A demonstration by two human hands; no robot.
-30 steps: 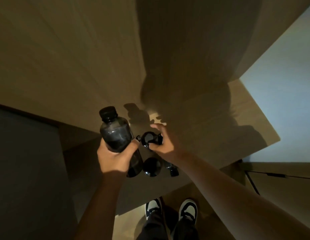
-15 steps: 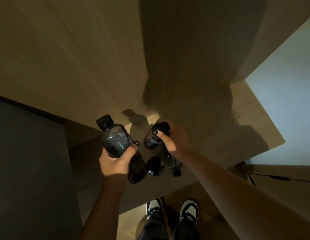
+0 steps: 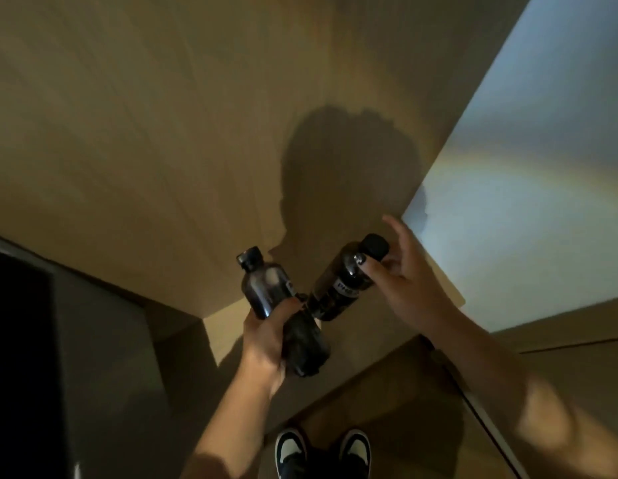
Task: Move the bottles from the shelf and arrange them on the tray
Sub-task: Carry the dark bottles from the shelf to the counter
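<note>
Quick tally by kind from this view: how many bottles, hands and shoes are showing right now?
Bottles: 2, one in the left hand (left bottle), one in the right hand (right bottle)
Hands: 2
Shoes: 2 (left shoe, right shoe)
Total: 6

Light-brown wood-grain panel (image 3: 145,133) filled upper view, lit warm and dim. Head-shaped shadow (image 3: 349,167) fell on it. Pale blue-white wall (image 3: 542,167) stood at right. Black surface (image 3: 17,357) at left edge. Brown floor (image 3: 387,409) lay below.
</note>
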